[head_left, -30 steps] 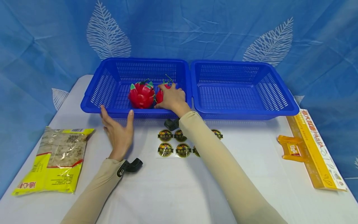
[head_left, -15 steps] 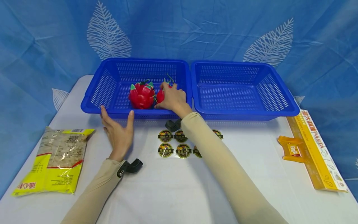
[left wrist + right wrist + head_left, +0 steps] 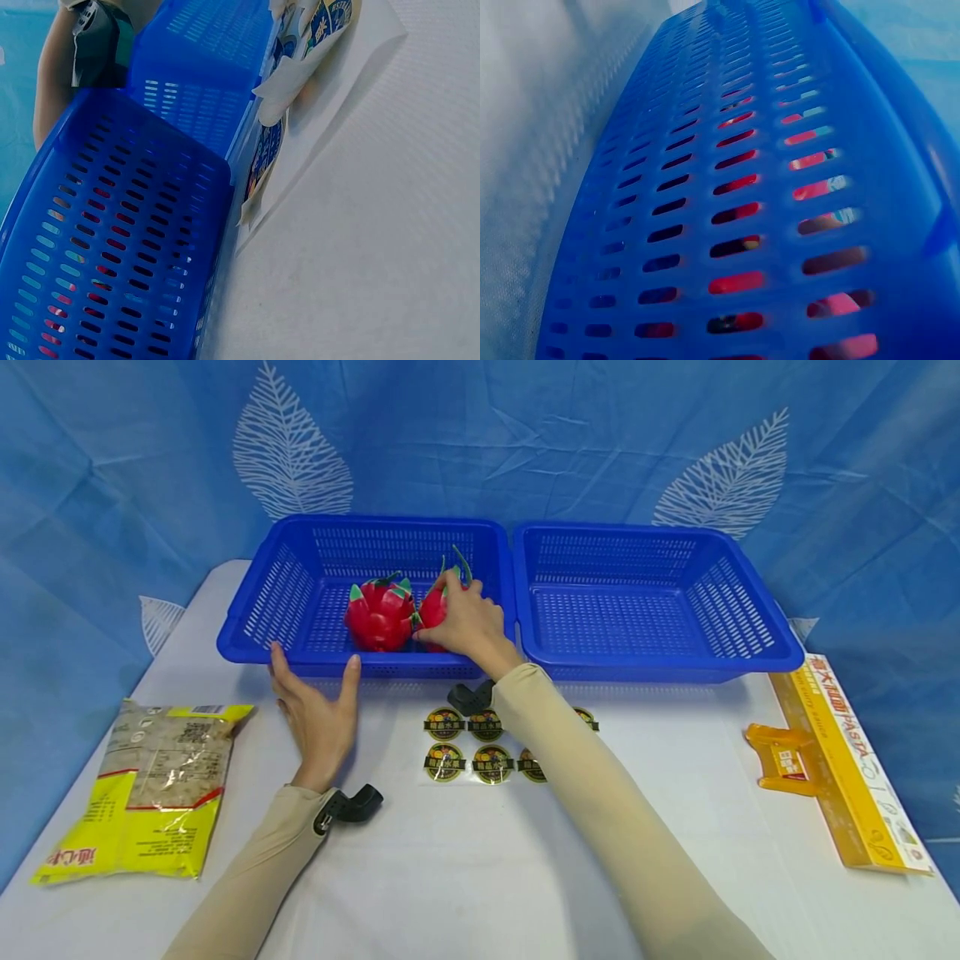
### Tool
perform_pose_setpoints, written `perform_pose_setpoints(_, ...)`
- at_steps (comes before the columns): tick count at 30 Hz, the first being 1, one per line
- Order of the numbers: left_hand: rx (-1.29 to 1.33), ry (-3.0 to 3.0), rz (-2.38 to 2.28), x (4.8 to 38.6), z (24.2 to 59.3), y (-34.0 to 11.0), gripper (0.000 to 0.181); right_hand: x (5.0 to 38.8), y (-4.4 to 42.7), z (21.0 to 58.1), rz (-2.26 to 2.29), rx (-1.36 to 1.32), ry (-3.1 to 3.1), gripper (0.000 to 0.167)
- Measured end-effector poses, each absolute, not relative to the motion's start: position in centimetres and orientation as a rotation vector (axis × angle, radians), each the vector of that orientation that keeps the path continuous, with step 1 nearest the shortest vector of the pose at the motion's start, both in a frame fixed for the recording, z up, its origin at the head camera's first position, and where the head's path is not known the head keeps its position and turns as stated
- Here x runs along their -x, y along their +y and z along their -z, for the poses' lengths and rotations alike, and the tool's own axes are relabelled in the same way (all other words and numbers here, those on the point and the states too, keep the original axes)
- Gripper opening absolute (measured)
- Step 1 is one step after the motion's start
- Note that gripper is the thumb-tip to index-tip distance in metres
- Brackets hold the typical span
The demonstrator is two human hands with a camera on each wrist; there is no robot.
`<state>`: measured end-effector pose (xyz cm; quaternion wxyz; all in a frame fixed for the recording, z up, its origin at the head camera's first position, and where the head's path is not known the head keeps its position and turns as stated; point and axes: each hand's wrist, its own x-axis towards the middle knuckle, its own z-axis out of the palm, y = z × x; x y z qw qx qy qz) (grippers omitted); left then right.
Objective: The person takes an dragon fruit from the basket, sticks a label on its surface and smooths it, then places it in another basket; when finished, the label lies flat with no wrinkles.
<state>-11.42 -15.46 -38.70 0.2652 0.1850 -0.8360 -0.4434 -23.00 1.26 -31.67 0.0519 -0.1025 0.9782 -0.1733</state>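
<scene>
In the head view, my right hand (image 3: 471,625) reaches into the left blue basket (image 3: 408,523) and grips a red dragon fruit (image 3: 432,605) with long green tips. Its thumb is on the near side, its fingers over the top, partly covering the fruit. A second red dragon fruit (image 3: 379,617) with green tips sits just left of it in the same basket. My left hand (image 3: 324,727) has its fingers and thumb spread against the basket's front rim. Both wrist views show mainly slotted blue basket wall (image 3: 112,247), with red glimpsed through the slots of the basket wall (image 3: 682,180).
An identical blue basket (image 3: 622,530) stands alongside on the right. In front lies a sheet of round fruit stickers (image 3: 444,762), partly under my right forearm. A yellow packet (image 3: 153,789) lies at left. At right are a long pasta box (image 3: 851,768) and an orange holder (image 3: 783,760).
The dragon fruit in my right hand has tilted, so its green tips stand higher. The right hand has shifted slightly right, its fingertips rising. My left hand has stayed put.
</scene>
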Motion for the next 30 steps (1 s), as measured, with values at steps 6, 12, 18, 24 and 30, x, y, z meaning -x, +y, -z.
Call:
perform_pose_setpoints(6,-0.504,-2.261,1.187,11.4,38.8,-15.5,0.092,22.8,1.9,31.2,0.651,0.313,3.010,0.077)
perform_pose_setpoints(12,-0.509,-2.258,1.185,11.4,38.8,-15.4,0.093,22.2,2.6,30.5,0.816,0.325,2.998,0.077)
perform_pose_setpoints(18,-0.531,-2.251,1.190,11.5,38.8,-15.5,0.095,21.8,3.6,29.3,0.963,0.343,2.974,0.078)
perform_pose_setpoints(24,-0.541,-2.256,1.189,11.5,38.7,-15.7,0.095,20.7,5.1,28.1,1.251,0.357,2.860,0.079)
perform_pose_setpoints(30,-0.554,-2.260,1.187,11.6,38.7,-15.5,0.095,18.4,7.2,27.6,1.497,0.353,2.739,0.078)
